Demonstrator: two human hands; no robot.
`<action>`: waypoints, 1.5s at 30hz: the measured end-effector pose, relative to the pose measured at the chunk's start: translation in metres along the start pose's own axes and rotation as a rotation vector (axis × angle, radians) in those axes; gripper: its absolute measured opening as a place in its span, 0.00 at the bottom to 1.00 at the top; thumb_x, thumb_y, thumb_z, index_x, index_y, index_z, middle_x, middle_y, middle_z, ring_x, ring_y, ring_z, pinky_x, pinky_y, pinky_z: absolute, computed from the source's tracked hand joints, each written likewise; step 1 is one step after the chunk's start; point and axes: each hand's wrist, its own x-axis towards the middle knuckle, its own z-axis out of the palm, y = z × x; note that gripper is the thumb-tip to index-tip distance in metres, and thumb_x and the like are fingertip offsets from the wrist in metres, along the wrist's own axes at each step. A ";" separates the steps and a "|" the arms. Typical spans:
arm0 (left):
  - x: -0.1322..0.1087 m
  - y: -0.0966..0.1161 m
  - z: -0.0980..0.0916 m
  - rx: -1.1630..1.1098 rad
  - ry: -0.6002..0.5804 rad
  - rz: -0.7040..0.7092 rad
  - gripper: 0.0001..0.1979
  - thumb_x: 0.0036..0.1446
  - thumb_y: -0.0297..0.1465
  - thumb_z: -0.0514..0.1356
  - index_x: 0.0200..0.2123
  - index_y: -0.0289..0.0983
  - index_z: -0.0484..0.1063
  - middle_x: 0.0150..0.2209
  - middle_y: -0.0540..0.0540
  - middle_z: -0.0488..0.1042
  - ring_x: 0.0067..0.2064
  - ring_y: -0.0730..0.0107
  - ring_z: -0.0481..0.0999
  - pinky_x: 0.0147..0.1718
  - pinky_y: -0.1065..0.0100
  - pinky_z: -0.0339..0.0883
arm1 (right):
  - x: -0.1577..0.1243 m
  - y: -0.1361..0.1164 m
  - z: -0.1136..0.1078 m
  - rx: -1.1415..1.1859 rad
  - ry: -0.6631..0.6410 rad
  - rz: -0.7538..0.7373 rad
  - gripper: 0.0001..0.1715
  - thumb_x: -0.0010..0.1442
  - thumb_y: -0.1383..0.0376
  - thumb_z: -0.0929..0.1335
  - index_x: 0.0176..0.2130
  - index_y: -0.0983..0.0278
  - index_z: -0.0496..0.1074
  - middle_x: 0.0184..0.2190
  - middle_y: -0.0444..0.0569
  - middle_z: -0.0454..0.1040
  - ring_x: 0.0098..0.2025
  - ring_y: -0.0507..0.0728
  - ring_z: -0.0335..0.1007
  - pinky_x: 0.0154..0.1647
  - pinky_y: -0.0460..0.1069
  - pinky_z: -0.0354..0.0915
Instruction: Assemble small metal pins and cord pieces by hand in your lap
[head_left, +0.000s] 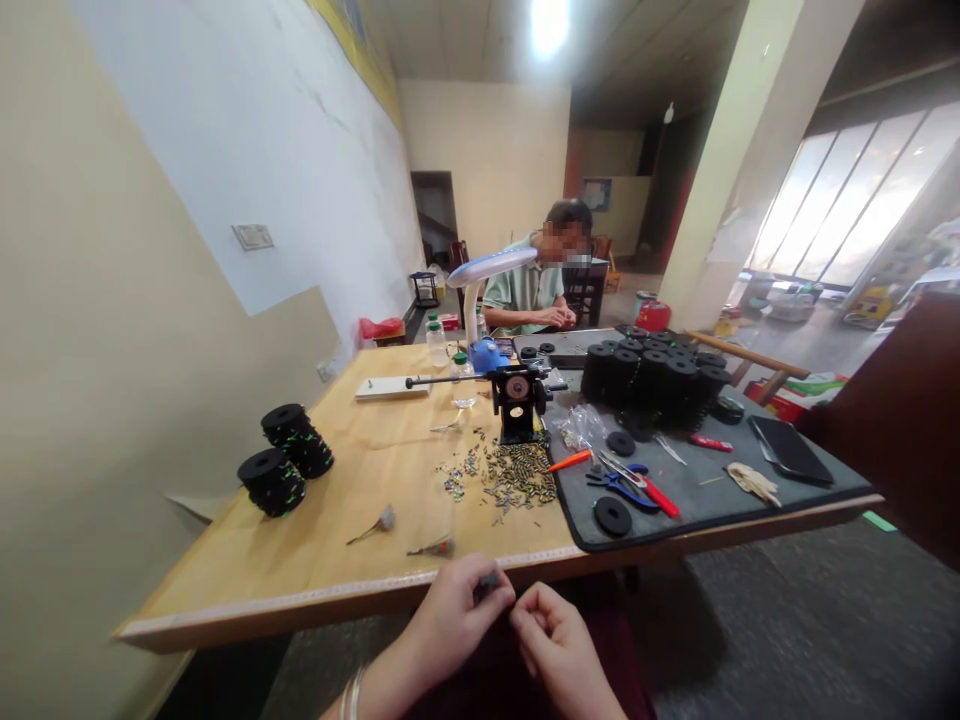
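While both hands are working low: the fingertips are sitting close together, just off the near edge of the light-brown wooden table [360, 460].
Left hand: the curled left hand [466, 605] is pinching a small, dark grey piece of unclear material [489, 579] between thumb and forefinger, and the fingers are partly hiding it.
Right hand: the bent right hand [559, 632] is pressing thumb and forefinger together; whether anything thin is lying between them, I cannot tell.
Handling: fine work is probably calling for a light, even pinch, the left hand steadying the piece while the right fingertips are making the small movements.
Slips: so tiny a piece could easily be escaping the fingers; working above the tabletop would likely be making a drop easier to recover.
Loose pile: many small, dark-and-yellowish, cylindrical bits [517, 470] are lying beside a black metal bench device with a round dial [517, 386].
Near edge: a thin-stemmed, grey-tufted bundle [385, 518] and an orange-banded, cone-shaped bundle [441, 546] are lying near the hands.
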 end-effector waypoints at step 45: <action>-0.035 -0.020 0.045 -0.865 0.083 -0.368 0.16 0.47 0.40 0.67 0.29 0.37 0.65 0.20 0.57 0.65 0.18 0.81 0.62 0.17 0.77 0.57 | -0.024 -0.009 0.012 0.102 0.030 0.149 0.19 0.54 0.52 0.67 0.24 0.63 0.61 0.20 0.45 0.75 0.12 0.44 0.54 0.10 0.39 0.45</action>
